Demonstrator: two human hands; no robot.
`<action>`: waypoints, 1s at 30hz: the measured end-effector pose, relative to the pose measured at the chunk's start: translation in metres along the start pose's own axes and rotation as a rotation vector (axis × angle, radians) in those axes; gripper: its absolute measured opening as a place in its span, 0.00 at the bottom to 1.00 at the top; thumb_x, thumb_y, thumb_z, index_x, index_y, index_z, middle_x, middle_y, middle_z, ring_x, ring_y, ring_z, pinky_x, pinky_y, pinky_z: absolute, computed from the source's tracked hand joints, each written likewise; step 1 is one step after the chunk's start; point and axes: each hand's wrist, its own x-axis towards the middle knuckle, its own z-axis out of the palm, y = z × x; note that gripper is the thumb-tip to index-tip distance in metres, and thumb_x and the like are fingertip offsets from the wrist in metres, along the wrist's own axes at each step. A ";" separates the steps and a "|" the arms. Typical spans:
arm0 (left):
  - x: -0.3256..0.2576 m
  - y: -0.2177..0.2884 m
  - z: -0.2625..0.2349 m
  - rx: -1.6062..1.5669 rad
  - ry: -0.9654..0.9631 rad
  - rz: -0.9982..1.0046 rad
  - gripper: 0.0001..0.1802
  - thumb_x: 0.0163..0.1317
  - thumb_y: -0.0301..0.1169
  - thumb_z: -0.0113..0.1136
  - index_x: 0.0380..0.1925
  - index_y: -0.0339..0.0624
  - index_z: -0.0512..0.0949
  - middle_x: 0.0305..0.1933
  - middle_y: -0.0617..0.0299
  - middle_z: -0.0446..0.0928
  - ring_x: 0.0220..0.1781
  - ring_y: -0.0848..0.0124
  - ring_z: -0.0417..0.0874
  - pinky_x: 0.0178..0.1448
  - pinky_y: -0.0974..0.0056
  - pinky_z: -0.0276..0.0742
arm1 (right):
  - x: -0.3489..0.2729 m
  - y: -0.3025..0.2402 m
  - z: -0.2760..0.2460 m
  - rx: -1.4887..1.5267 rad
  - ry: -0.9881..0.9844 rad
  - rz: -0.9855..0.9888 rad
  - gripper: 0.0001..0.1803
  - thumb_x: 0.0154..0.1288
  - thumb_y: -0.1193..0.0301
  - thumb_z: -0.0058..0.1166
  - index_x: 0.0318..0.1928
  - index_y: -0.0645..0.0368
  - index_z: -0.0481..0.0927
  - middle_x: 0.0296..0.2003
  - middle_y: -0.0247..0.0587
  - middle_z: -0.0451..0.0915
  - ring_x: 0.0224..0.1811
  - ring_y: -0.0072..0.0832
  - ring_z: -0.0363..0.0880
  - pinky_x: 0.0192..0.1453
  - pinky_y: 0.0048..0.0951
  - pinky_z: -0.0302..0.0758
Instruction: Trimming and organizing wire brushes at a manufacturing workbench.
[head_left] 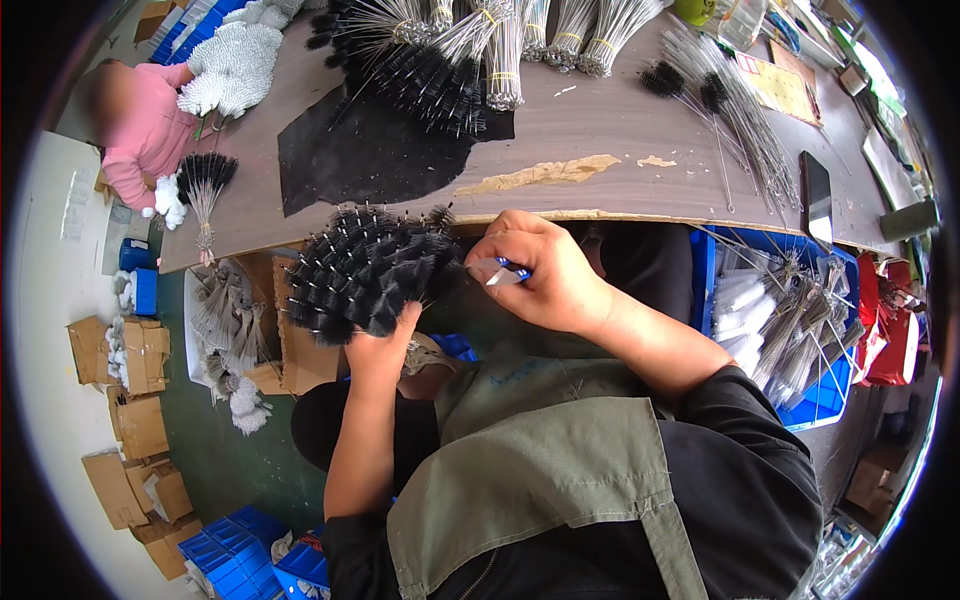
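Note:
My left hand (385, 338) is closed beneath a thick bundle of black-bristled wire brushes (370, 265), whose heads fan out in front of the table edge. Its fingers are mostly hidden by the bristles. Just to the right, my right hand (545, 268) is closed round a small pointed blue-and-silver tool (497, 271); its exact kind is not clear. The tool's tip points left toward the brushes, and the fingertips are close to the bristles. Beyond the hands, a black sheet (375, 160) lies on the table (600, 120), with more black brushes (435, 90) on it.
Tied wire bundles (505, 75) stand at the back, with loose brushes (735, 110) and a phone (816, 198) to the right. A blue crate (815, 395) of brushes sits below right. A person in pink (150, 125) is at the far left, near white-bristled brushes (235, 65).

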 end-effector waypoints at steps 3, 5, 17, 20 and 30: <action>0.007 0.005 0.004 0.084 0.049 0.095 0.21 0.56 0.23 0.66 0.50 0.34 0.74 0.44 0.60 0.77 0.42 0.72 0.79 0.46 0.68 0.79 | 0.004 -0.007 -0.008 -0.137 -0.020 -0.027 0.12 0.44 0.77 0.61 0.34 0.59 0.80 0.32 0.43 0.74 0.34 0.42 0.77 0.39 0.36 0.76; 0.009 0.016 0.008 0.087 0.060 0.168 0.21 0.55 0.20 0.66 0.50 0.34 0.73 0.46 0.59 0.77 0.44 0.71 0.79 0.47 0.68 0.80 | 0.008 -0.007 -0.007 -0.206 0.018 -0.018 0.12 0.44 0.77 0.61 0.33 0.58 0.79 0.31 0.42 0.73 0.34 0.42 0.77 0.38 0.37 0.76; 0.016 0.052 0.019 0.108 0.189 0.161 0.18 0.53 0.17 0.66 0.46 0.31 0.76 0.41 0.60 0.78 0.37 0.77 0.79 0.40 0.73 0.80 | 0.036 0.003 0.004 -0.430 0.176 -0.056 0.09 0.46 0.74 0.61 0.30 0.58 0.76 0.31 0.42 0.72 0.34 0.42 0.76 0.37 0.38 0.76; 0.015 0.070 0.022 0.017 0.190 -0.038 0.17 0.53 0.17 0.66 0.44 0.33 0.77 0.36 0.62 0.79 0.27 0.81 0.76 0.27 0.77 0.74 | 0.041 0.004 0.004 -0.438 0.174 -0.043 0.10 0.45 0.73 0.62 0.30 0.58 0.76 0.31 0.42 0.72 0.34 0.42 0.77 0.38 0.38 0.77; -0.003 0.061 0.006 -0.261 0.212 -0.267 0.16 0.54 0.16 0.66 0.44 0.33 0.78 0.47 0.58 0.78 0.45 0.75 0.80 0.50 0.69 0.79 | 0.066 0.034 -0.048 -0.169 0.376 0.339 0.19 0.49 0.59 0.69 0.22 0.62 0.78 0.18 0.42 0.76 0.22 0.33 0.76 0.30 0.34 0.74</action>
